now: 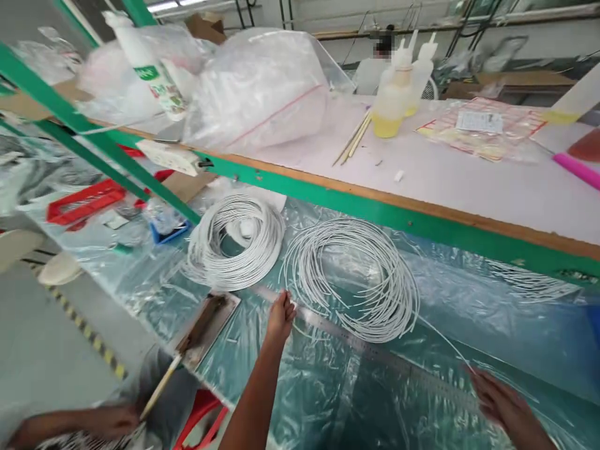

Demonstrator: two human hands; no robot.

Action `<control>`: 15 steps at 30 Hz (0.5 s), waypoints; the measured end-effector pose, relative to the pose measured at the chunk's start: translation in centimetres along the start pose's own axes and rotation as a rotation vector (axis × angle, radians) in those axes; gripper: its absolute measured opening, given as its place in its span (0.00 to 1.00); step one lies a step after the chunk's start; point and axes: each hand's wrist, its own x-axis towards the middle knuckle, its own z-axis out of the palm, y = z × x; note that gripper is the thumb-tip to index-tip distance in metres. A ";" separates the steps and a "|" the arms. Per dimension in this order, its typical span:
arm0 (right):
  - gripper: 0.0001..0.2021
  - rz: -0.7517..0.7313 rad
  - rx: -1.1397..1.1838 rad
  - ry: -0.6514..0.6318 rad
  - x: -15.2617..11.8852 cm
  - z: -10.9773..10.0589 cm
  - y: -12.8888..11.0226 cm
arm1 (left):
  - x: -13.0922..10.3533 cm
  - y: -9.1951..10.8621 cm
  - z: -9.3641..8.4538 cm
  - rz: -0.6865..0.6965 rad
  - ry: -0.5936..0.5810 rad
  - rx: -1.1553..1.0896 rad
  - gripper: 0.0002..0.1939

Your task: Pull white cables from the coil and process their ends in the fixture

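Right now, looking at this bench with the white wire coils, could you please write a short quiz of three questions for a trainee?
1. True or false: the left hand rests at the near end of the steel ruler.
2. Which coil lies closer to the right hand? A) the tight coil B) the loose coil
3. Fill in: the bottle of yellow liquid stands on the upper ____.

Key
1. True; the fingers are closed at that end of the ruler.
2. B; a single white strand runs from the loose coil toward the right hand.
3. Shelf, the white board with the green edge.
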 end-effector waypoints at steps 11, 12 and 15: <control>0.48 -0.323 -0.163 -0.099 8.6 14.7 -9.8 | 3.6 3.3 6.7 0.406 -0.068 0.627 0.13; 0.47 -0.337 -0.163 -0.138 7.4 14.9 -8.6 | 0.9 2.1 4.8 0.458 -0.132 0.699 0.10; 0.46 -0.304 -0.186 -0.234 2.8 14.3 -3.5 | -8.9 -1.6 -1.6 0.730 -0.239 1.039 0.13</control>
